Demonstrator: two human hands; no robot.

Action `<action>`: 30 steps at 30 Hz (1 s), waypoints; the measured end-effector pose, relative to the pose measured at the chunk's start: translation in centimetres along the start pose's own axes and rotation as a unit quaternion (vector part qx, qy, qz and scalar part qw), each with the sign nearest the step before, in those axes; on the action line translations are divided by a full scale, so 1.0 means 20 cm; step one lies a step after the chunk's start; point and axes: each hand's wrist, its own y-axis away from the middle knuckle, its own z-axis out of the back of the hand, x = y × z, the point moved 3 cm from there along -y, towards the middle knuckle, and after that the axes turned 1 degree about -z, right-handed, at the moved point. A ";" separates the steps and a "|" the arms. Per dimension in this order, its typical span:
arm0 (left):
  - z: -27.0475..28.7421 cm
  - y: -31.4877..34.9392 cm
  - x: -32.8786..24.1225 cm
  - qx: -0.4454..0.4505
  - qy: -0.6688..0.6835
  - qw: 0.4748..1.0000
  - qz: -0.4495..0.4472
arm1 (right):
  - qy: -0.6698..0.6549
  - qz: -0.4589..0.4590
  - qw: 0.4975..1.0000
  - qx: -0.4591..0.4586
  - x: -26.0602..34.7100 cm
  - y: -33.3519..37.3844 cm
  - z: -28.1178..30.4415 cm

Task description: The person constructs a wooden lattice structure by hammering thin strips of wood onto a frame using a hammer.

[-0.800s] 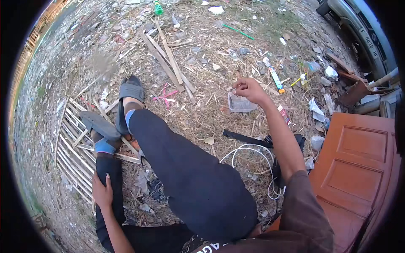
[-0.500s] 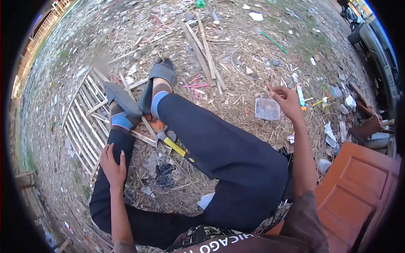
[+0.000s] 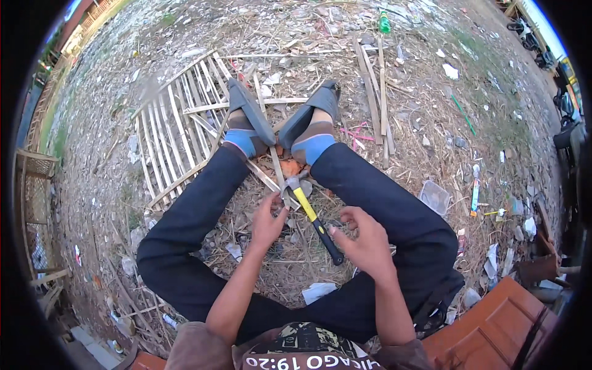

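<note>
Between my legs lies a hammer [image 3: 306, 203] with a yellow and black handle, its head against the near end of a thin wooden strip [image 3: 275, 161]. My left hand [image 3: 268, 223] has its thumb and fingers closed around that near end. Just right of the hammer's handle hovers my right hand [image 3: 367, 243], fingers curled but parted from the thumb; I see nothing in it. Under the strip, an orange-red lump like broken brick [image 3: 288, 168] shows between my sandalled feet. The strip passes between the sandals [image 3: 251, 111] toward a slatted wooden frame [image 3: 179, 126].
Several loose wooden strips [image 3: 370, 92] lie beyond my right foot. A clear plastic box [image 3: 435, 197] sits beside my right knee, and a reddish-brown panelled wooden board [image 3: 493, 320] at lower right. Litter and stones cover the ground. A green bottle [image 3: 384, 23] lies far off.
My right hand has come in from beside the plastic box to near the hammer. My left hand has left my left leg and reached the strip's end. The view has shifted left.
</note>
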 end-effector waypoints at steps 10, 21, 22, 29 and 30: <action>0.11 -0.20 -0.02 0.088 -0.070 0.983 -0.142 | 0.165 -0.045 0.980 0.100 -0.28 -0.06 -0.57; 0.17 -0.29 -0.09 0.208 -0.187 0.954 -0.112 | -0.037 -0.083 0.996 -0.005 -0.23 -0.04 -0.47; 0.17 -0.29 -0.09 0.211 -0.184 0.954 -0.111 | -0.081 -0.093 0.992 -0.011 -0.21 -0.04 -0.44; 0.13 -0.34 -0.03 0.217 -0.218 0.940 -0.148 | -0.116 -0.058 0.991 -0.016 -0.21 0.00 -0.44; 0.16 -0.37 -0.10 0.237 -0.227 0.937 -0.120 | -0.116 -0.062 0.991 -0.015 -0.23 0.01 -0.45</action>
